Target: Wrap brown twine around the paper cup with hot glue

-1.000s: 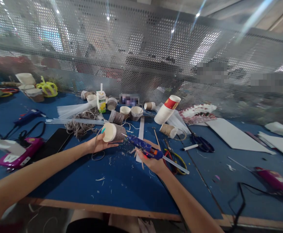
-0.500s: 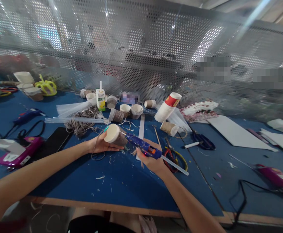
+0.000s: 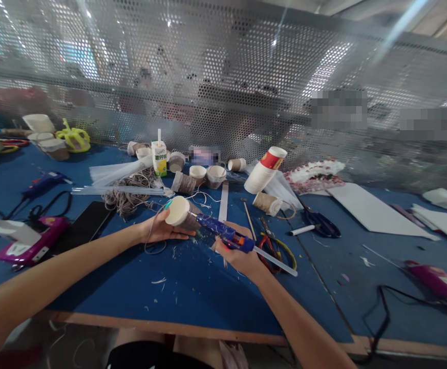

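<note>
Tilted on its side, a paper cup (image 3: 177, 211) wrapped in grey-brown cord is held in my left hand (image 3: 160, 228), its pale round end turned toward me. A loose strand of the cord (image 3: 151, 245) loops down by my left wrist. My right hand (image 3: 240, 252) grips a blue hot glue gun (image 3: 223, 230), with a clear glue stick (image 3: 277, 261) sticking out of its back. The gun's nozzle is at the cup's side, near the rim of the pale end; whether it touches, I cannot tell.
Behind my hands are a tangle of cord (image 3: 129, 192), a juice carton (image 3: 159, 159) and several cord-wrapped cups (image 3: 184, 183). Stacked paper cups (image 3: 263, 171) lean farther right. Scissors (image 3: 273, 248), a white marker (image 3: 303, 230) and white boards (image 3: 377, 210) lie right; a perforated metal screen (image 3: 223, 92) stands behind.
The glue gun has shifted slightly left and up, its nozzle now nearer the cup's pale end. My left hand and the cup have barely moved.
</note>
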Tool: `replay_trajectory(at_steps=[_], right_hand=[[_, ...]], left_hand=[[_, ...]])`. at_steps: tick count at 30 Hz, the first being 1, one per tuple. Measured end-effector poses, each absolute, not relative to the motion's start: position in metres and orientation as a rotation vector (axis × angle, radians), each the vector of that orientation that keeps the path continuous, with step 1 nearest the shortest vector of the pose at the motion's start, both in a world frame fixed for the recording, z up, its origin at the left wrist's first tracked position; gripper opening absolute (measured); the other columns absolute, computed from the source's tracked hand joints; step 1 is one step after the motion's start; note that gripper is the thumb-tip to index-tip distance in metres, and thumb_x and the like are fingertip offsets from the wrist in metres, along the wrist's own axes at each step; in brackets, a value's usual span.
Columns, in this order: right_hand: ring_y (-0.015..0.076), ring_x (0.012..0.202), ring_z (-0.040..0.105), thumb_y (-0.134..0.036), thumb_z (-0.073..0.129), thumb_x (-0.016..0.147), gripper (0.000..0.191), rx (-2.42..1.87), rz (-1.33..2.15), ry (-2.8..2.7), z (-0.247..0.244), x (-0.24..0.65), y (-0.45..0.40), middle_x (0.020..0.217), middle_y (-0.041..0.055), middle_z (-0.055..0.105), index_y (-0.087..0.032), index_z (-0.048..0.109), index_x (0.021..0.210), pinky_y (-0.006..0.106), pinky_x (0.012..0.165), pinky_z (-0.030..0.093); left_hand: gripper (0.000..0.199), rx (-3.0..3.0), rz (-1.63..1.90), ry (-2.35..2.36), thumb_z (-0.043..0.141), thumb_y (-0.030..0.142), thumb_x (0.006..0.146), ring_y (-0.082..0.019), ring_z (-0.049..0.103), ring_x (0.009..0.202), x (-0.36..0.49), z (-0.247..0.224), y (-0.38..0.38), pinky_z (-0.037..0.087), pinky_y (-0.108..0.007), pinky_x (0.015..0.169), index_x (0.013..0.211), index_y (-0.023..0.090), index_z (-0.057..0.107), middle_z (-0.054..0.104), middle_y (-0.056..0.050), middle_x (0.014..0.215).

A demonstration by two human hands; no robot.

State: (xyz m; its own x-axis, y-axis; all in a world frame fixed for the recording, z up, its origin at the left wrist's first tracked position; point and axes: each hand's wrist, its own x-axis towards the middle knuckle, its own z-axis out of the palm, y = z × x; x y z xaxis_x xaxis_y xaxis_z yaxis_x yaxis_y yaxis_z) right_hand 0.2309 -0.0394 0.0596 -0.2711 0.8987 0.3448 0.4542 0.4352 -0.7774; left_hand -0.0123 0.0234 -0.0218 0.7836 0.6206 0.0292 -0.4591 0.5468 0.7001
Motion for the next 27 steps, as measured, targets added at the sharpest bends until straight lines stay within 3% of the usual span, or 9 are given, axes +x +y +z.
replay_trajectory(at_steps=[15, 27], right_hand=[[0.0122, 0.049, 0.051, -0.018, 0.056, 0.068, 0.021, -1.173, 0.691, -1.957, 0.0607, 0.2276, -0.0421, 0.052, -0.0017, 0.052, -0.020, 0.043, 0.052, 0.024, 0.049, 0.041], [0.0096, 0.048, 0.041, -0.018, 0.053, 0.068, 0.022, -1.139, 0.649, -1.996, 0.0586, 0.2236, -0.0435, 0.052, -0.0040, 0.044, -0.021, 0.038, 0.052, 0.023, 0.047, 0.033]], left_hand=[[0.070, 0.755, 0.666, 0.275, 0.058, 0.063, 0.078, -0.035, 0.061, 0.114, -0.0122, -0.0176, 0.0205, 0.028, -0.054, 0.110, 0.126, 0.012, 0.051, 0.066, -0.018, 0.120], [0.072, 0.743, 0.701, 0.316, 0.053, 0.067, 0.079, -0.033, 0.062, 0.114, -0.0105, -0.0205, 0.0198, 0.029, -0.053, 0.109, 0.128, 0.014, 0.050, 0.067, -0.018, 0.118]])
